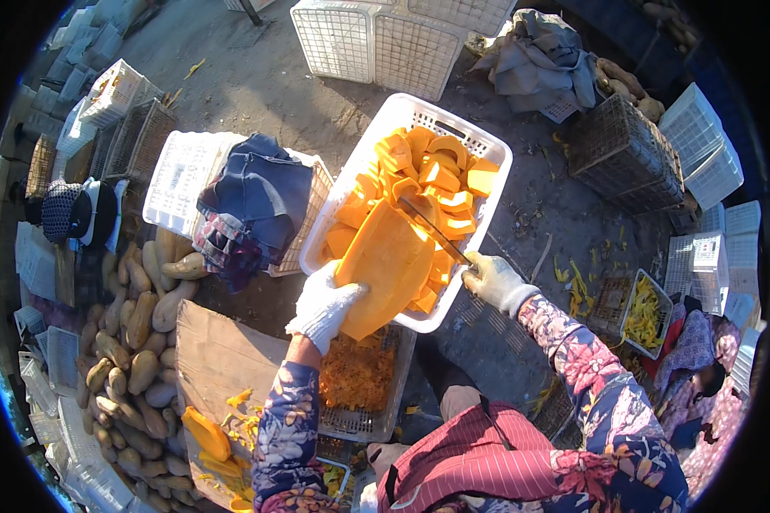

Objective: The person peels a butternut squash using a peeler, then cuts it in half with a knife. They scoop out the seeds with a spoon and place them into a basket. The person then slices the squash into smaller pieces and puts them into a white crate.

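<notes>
My left hand [327,301], in a white knitted glove, grips the near end of a large peeled piece of squash [385,263]. It is held tilted over a white plastic crate [500,186]. In my gloved right hand [495,282] is the handle of a knife [436,232]. Its blade lies across the upper right part of the squash piece; how deep it sits in the flesh I cannot tell. Orange squash chunks [439,174] fill much of the crate beneath.
A crate of orange squash pulp [356,372] stands below my left wrist. Peeled squash [205,433] and peelings rest on a wooden board [224,353]. Whole squashes [142,343] are heaped at left. Dark cloth [256,192] covers stacked crates. Another person [706,378] is at right, by a crate of peelings [645,317].
</notes>
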Demonstrator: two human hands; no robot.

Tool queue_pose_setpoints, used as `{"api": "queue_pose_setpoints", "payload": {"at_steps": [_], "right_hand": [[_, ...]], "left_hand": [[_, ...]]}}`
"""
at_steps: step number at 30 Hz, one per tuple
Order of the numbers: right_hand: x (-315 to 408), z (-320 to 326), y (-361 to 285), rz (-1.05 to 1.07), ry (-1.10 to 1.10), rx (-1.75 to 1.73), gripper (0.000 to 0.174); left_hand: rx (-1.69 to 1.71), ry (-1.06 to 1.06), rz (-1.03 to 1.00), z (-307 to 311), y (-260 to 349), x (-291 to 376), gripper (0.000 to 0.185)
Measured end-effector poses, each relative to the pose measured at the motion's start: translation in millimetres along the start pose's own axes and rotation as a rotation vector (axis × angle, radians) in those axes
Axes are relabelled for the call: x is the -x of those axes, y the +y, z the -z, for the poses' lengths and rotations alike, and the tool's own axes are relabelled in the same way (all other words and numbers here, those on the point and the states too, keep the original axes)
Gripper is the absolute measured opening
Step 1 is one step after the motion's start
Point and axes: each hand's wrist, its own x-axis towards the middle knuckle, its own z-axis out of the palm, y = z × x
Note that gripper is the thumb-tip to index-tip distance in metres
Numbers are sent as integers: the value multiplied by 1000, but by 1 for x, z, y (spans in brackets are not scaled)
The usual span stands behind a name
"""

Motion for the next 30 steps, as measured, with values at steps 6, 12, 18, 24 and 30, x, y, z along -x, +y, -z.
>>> {"api": "queue_pose_setpoints", "payload": {"at_steps": [6,12,18,24,30], "right_hand": [[19,34,6,-125,133,-533,22],[-9,41,9,372,-12,3,31],[-1,36,25,-285,30,-424,27],[64,77,-68,79,422,-868,11],[20,30,-34,-155,76,-79,25]], "left_hand": [[51,-118,93,-21,8,-20,48],[-62,-194,-79,-13,17,-29,48],[41,-119,12,-39,-2,-4,46],[258,305,-74,-93,8,11,46],[252,510,-131,-116,53,6,48]]}}
